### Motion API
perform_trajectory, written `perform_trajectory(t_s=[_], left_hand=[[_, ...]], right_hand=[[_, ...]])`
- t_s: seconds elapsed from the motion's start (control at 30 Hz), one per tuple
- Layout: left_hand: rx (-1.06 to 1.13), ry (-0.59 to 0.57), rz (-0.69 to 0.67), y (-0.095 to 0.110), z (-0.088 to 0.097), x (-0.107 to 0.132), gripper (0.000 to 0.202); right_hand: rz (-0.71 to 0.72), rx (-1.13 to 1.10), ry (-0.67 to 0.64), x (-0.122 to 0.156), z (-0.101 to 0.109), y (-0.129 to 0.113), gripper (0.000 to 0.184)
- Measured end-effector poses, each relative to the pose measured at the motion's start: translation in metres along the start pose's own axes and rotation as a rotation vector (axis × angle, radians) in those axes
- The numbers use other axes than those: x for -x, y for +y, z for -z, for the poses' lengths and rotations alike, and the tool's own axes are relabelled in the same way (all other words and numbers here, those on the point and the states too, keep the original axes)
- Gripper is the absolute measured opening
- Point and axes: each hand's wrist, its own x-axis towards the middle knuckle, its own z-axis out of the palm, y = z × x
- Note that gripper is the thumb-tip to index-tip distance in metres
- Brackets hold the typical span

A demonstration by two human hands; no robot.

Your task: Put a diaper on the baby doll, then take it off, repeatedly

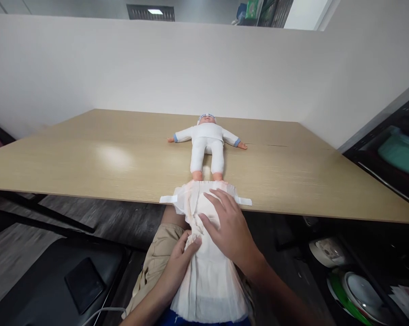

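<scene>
1. A white diaper (pixel 211 267) lies opened out lengthwise, its far end on the near edge of the table (pixel 89 156), its near end over the person's lap.
2. It looks soft and thin at the sides — sheer, wrinkled edges, a smoother middle panel, ruffled gathers bunched along the left, a faint pinkish tint at the far corners. At the far end, one pale tab sticks out left and another right.
3. The left hand (pixel 181 256) pinches the gathered left edge, thumb on top.
4. The right hand (pixel 227 228) rests on the diaper's far half, fingers spread, gripping nothing.
5. Just beyond lies a doll (pixel 207 132) in white clothes with blue cuffs — face up, arms outstretched, feet by the diaper's far edge.
6. At the near left, a dark flat device (pixel 85 284) lies on a black chair (pixel 31 280).
</scene>
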Motion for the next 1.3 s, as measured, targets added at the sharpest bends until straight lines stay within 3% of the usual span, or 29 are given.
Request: perform_trajectory(t_s=[0.1,0.2,0.27,0.37,0.5,0.6,0.67,0.77,0.87,0.93,1.0,1.17,1.3], left_hand=[[-0.111,-0.071,-0.039,-0.007,0.012,0.0,0.058],[-0.407,-0.18,-0.111,0.002,0.031,0.003,0.047],[-0.71,-0.211,-0.215,0.021,0.045,0.002,0.039],[-1.173,-0.141,-0.501,0.066,0.061,-0.014,0.032],[-1.501,-0.064,-0.917,0.132,0.06,-0.072,0.026],[-1.789,0.071,-1.086,0.167,0.041,-0.129,0.046],[-1.982,-0.018,-1.149,0.183,0.024,-0.166,0.073],[-2.19,-0.37,-1.251,0.199,-0.001,-0.211,0.107],[-2.242,-0.735,-1.311,0.208,-0.019,-0.24,0.123],[-2.189,-0.862,-1.318,0.211,-0.025,-0.251,0.119],[-2.081,-0.885,-1.329,0.211,-0.028,-0.257,0.101],[-1.784,-0.799,-1.442,0.198,-0.029,-0.265,0.04],[-1.686,-0.831,-1.464,0.199,-0.035,-0.271,0.03]], right_hand=[[-0.01,0.083,-0.155,-0.02,-0.02,0.013,0.056],[-0.029,0.126,-0.198,-0.021,-0.037,0.025,0.06],[-0.028,0.138,-0.19,-0.017,-0.044,0.029,0.062],[-0.023,0.15,-0.179,-0.014,-0.047,0.03,0.064],[-0.009,0.163,-0.17,-0.013,-0.048,0.03,0.064],[0.011,0.167,-0.158,-0.012,-0.048,0.033,0.064],[0.013,0.161,-0.14,-0.011,-0.049,0.035,0.064],[-0.005,0.156,-0.113,-0.008,-0.05,0.036,0.066],[-0.024,0.16,-0.097,-0.008,-0.049,0.034,0.068],[-0.027,0.164,-0.099,-0.008,-0.048,0.034,0.067],[-0.017,0.168,-0.104,-0.008,-0.046,0.035,0.067],[0.064,0.127,-0.11,-0.01,-0.038,0.045,0.076],[0.113,0.131,-0.147,-0.017,-0.03,0.053,0.083]])
